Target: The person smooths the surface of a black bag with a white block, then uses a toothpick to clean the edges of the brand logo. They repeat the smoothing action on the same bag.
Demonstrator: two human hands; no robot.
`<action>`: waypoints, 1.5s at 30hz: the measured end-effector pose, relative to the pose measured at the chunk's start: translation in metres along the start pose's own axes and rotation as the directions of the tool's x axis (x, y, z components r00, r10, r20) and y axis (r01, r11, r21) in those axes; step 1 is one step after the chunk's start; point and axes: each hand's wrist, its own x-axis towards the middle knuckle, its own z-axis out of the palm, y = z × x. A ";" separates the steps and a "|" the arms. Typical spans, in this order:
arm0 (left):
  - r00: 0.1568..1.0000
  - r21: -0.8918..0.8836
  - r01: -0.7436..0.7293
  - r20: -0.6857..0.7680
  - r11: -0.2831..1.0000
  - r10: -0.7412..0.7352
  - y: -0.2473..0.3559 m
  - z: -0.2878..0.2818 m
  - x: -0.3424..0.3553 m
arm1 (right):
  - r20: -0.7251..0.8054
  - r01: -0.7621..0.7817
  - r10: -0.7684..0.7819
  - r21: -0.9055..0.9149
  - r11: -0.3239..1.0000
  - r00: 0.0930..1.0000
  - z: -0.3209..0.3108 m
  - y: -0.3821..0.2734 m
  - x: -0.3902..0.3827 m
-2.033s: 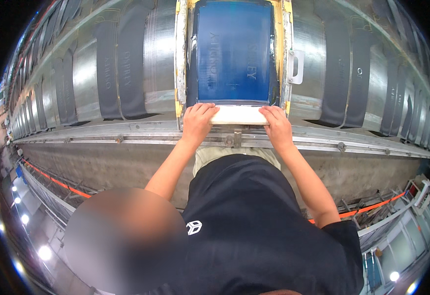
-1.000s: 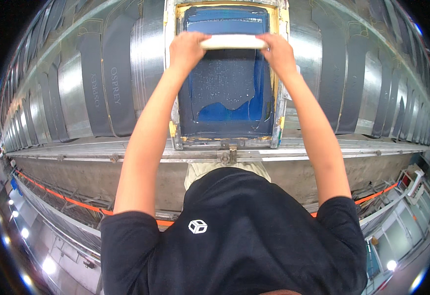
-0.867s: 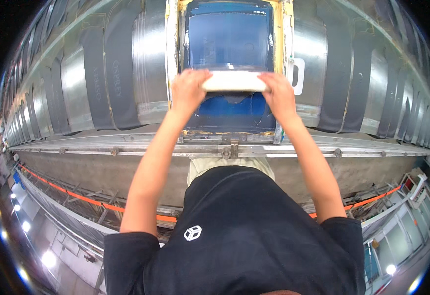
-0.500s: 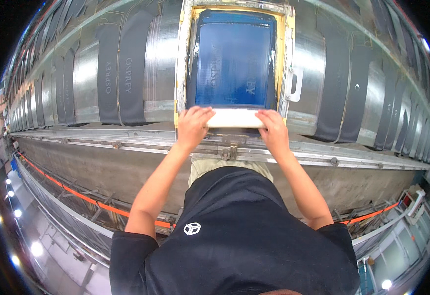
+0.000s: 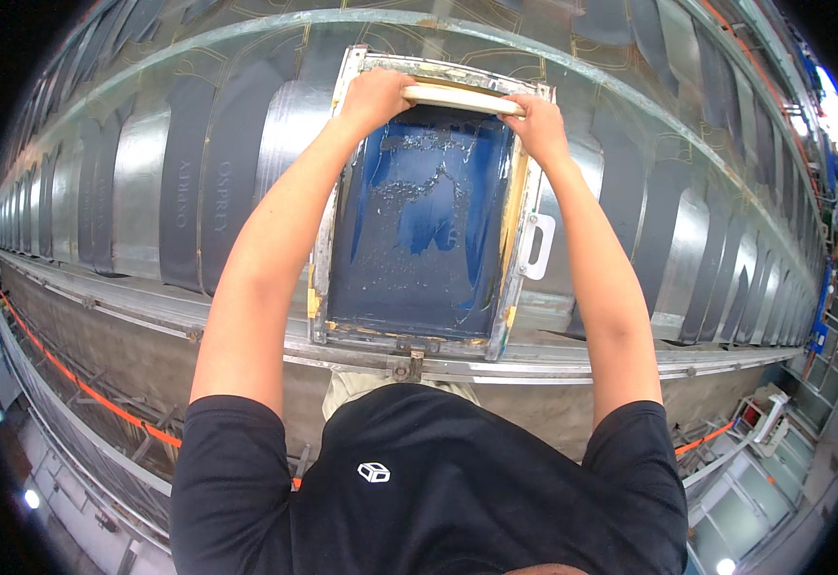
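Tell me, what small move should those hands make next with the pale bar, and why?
Probably draw the pale bar back toward the body, across the blue screen. The left hand and right hand hold its two ends at the frame's far end, and a dark, wet-looking layer lies unevenly over the screen, with blue showing in patches.

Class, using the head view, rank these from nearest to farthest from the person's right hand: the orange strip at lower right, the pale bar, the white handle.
1. Pale bar: touching, its right end gripped by the right hand.
2. White handle: on the right side of the frame, below the hand in the picture.
3. Orange strip: farthest, at lower right.
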 end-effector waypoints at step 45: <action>0.967 -0.406 -0.247 -0.042 0.880 0.252 0.053 0.021 -0.359 | -0.231 -0.418 0.684 0.645 0.640 0.692 0.069 0.066 -0.202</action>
